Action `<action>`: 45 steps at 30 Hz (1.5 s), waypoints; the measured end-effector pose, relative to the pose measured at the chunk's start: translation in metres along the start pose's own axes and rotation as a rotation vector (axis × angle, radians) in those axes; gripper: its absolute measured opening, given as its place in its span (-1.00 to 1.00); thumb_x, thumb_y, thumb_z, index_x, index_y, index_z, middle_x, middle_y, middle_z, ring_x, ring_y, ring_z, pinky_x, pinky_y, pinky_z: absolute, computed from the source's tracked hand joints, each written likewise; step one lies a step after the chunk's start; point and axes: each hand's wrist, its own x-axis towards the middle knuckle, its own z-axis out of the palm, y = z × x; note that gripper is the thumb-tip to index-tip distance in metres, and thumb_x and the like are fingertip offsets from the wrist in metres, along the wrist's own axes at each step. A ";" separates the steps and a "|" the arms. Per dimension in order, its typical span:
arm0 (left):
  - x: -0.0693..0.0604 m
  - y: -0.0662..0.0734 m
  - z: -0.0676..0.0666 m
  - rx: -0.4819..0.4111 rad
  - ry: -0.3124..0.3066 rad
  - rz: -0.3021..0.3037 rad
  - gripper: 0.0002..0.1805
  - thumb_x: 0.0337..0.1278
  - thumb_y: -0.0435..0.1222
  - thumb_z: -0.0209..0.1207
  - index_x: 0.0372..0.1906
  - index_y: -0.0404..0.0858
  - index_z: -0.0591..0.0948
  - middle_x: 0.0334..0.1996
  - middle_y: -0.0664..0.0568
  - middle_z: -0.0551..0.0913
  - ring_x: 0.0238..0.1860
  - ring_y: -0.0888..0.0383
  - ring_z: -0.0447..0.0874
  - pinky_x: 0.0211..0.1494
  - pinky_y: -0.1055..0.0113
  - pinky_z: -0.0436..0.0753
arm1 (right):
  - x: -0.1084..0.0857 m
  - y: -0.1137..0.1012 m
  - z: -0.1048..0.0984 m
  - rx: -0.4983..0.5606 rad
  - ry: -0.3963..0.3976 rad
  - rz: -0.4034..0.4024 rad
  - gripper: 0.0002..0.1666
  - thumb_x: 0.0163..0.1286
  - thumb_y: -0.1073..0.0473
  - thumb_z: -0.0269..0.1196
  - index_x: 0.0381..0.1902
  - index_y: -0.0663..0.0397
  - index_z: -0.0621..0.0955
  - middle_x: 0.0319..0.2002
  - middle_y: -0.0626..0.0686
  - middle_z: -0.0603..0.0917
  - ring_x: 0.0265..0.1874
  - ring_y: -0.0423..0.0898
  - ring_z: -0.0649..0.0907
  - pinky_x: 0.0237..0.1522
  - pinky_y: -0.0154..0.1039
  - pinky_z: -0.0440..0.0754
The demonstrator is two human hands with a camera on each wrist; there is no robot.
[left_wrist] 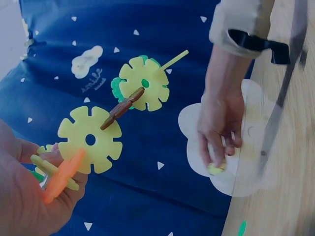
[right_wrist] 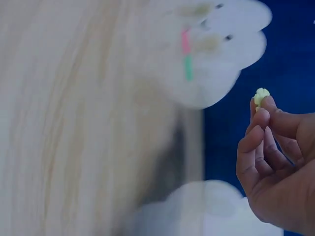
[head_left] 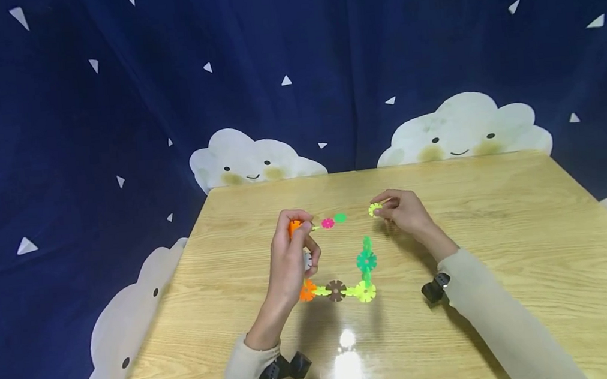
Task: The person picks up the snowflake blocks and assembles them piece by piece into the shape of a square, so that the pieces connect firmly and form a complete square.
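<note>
My left hand grips one end of a chain of slotted plastic snowflake discs, partly hidden behind the fingers. An orange disc and a white disc show among those fingers. Below them the chain runs right through an orange disc, a brown disc and a yellow disc, then up to green discs. The left wrist view shows the discs slotted crosswise, held off the table. Apart from the chain, my right hand pinches a small yellow disc between thumb and fingertips.
A pink disc and a green disc lie side by side on the wooden table, between and beyond the hands. Behind the table hangs a dark blue curtain with white triangles and clouds.
</note>
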 end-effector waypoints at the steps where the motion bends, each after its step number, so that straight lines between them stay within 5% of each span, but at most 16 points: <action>1: 0.000 0.000 0.000 -0.001 0.001 0.000 -0.83 0.54 -0.24 -0.06 0.05 -0.19 0.44 -0.68 -0.06 0.38 -0.71 0.18 0.32 -0.73 0.46 0.25 | -0.004 -0.005 -0.001 0.030 0.004 -0.010 -0.69 0.43 0.35 0.36 0.10 0.28 0.68 -0.37 0.12 0.74 -0.51 -0.02 0.65 -0.52 -0.29 0.57; 6: 0.001 0.000 0.001 -0.008 -0.002 -0.001 -0.84 0.54 -0.24 -0.05 0.05 -0.18 0.45 -0.68 -0.05 0.38 -0.71 0.17 0.32 -0.73 0.46 0.24 | -0.028 -0.032 -0.005 0.135 0.014 -0.076 -0.70 0.46 0.28 0.35 0.08 0.31 0.67 -0.45 -0.06 0.77 -0.57 -0.15 0.67 -0.49 -0.32 0.64; 11: 0.002 -0.001 0.002 -0.015 -0.002 -0.008 -0.83 0.53 -0.24 -0.05 0.05 -0.19 0.44 -0.67 -0.06 0.38 -0.70 0.16 0.33 -0.73 0.45 0.27 | -0.054 -0.057 -0.008 0.208 0.009 -0.116 -0.71 0.48 0.24 0.35 0.06 0.27 0.64 -0.39 0.00 0.80 -0.60 -0.10 0.69 -0.48 -0.23 0.68; 21: 0.003 -0.003 0.003 -0.034 -0.022 -0.007 -0.82 0.55 -0.24 -0.06 0.05 -0.21 0.43 -0.67 -0.05 0.36 -0.71 0.16 0.32 -0.72 0.45 0.26 | -0.088 -0.097 -0.001 0.232 0.008 -0.189 -0.76 0.46 0.25 0.35 -0.01 0.25 0.61 -0.46 -0.04 0.79 -0.54 -0.09 0.72 -0.40 -0.24 0.70; 34: 0.002 -0.002 0.007 -0.047 -0.025 -0.022 -0.76 0.52 -0.24 -0.04 0.08 -0.29 0.42 -0.66 -0.06 0.35 -0.71 0.15 0.33 -0.71 0.44 0.27 | -0.107 -0.115 0.023 0.235 -0.048 -0.256 -0.79 0.47 0.23 0.35 -0.09 0.27 0.60 -0.36 0.10 0.83 -0.31 -0.02 0.81 0.06 -0.23 0.70; 45: 0.001 -0.001 0.008 -0.066 -0.036 -0.016 -0.78 0.50 -0.25 -0.05 0.06 -0.29 0.42 -0.70 -0.04 0.34 -0.73 0.17 0.31 -0.72 0.44 0.28 | -0.111 -0.123 0.037 0.182 -0.091 -0.308 -0.82 0.48 0.21 0.34 -0.08 0.19 0.62 -0.36 0.08 0.83 -0.25 0.01 0.82 0.03 -0.15 0.70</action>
